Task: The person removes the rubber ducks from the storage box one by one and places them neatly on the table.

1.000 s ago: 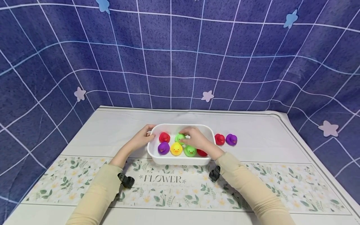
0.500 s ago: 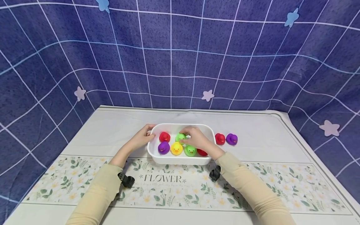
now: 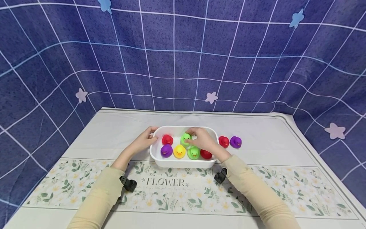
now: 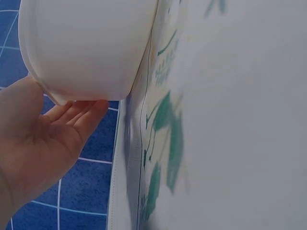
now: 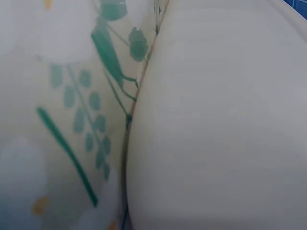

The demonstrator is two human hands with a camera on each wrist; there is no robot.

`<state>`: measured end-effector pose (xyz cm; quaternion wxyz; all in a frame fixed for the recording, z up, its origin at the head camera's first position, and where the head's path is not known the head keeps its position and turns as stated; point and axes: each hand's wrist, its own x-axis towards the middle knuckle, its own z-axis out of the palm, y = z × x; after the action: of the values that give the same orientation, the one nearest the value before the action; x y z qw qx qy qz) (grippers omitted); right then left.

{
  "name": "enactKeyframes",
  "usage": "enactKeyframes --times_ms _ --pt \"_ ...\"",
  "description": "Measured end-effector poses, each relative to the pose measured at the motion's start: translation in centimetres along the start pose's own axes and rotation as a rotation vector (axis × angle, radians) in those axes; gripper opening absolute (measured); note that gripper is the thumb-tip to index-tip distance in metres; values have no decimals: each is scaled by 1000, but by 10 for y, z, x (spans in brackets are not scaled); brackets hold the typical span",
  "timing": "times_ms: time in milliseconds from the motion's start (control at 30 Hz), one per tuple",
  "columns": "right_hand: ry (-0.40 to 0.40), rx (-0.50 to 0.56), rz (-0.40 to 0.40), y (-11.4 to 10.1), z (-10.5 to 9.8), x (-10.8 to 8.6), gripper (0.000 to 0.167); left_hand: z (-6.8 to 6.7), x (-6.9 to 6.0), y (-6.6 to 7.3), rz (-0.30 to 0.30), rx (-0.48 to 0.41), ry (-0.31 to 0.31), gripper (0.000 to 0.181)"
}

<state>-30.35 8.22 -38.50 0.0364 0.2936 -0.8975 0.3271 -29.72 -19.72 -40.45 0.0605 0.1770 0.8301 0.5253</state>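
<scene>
A white plastic tub [image 3: 171, 163] sits on the table with several rubber ducks in it. My left hand [image 3: 144, 140] holds its left end, thumb over the rim and fingers on the outside wall; the left wrist view shows this hand [image 4: 53, 139] against the tub [image 4: 86, 48]. Inside the tub, my right hand [image 3: 202, 140] pinches a green rubber duck [image 3: 186, 138] near the back wall. In front lie a purple duck [image 3: 166, 151], a yellow duck [image 3: 179, 151], another green duck [image 3: 193, 153] and a red duck [image 3: 206, 154]. The right wrist view shows only the tub wall [image 5: 216, 120] and tablecloth.
One more red duck [image 3: 167, 140] lies at the tub's back left. Outside, right of the tub, a red duck [image 3: 224, 142] and a purple duck [image 3: 235, 142] stand on the tablecloth [image 3: 268, 136]. A blue curtain [image 3: 183, 63] hangs behind the table.
My right hand has shifted slightly right and up with the green duck, uncovering more of the front red duck. The left hand and the tub stay put.
</scene>
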Motion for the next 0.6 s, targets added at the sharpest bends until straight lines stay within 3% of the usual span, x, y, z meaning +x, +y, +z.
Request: enactKeyframes --times_ms 167,400,600 --pt "11 0 22 0 -2 -1 39 -1 0 -1 -1 -7 -3 47" --pt "60 -18 -39 -5 -9 -8 42 -1 -2 1 6 -13 -6 48" --pt "92 -29 -41 -7 -17 -16 42 0 -2 3 11 -13 -5 47"
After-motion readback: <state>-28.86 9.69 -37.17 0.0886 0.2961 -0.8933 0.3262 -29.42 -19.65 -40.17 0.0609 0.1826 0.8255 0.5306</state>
